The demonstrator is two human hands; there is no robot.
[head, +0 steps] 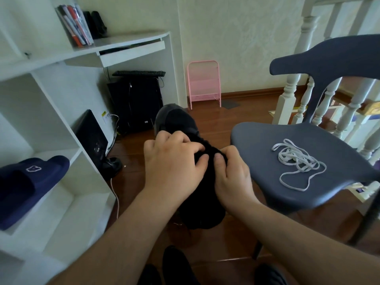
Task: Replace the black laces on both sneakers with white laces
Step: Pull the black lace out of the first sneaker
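Note:
A black sneaker (176,120) is held up in front of me, toe pointing away. My left hand (174,161) grips its upper from the left, fingers curled over the lacing area. My right hand (230,171) pinches the black material at the lacing from the right, thumb pressed against it. The black laces themselves are too dark to make out. A tangle of white laces (296,161) lies loose on the seat of the grey chair (257,136) to the right. Another dark shoe (176,264) shows at the bottom edge.
White shelving (61,124) stands on the left with a navy slipper (26,186) on it. A computer tower (135,103), a monitor (90,136) and cables sit under the desk. A pink rack (203,83) leans on the far wall. White banister posts (287,95) rise behind the chair.

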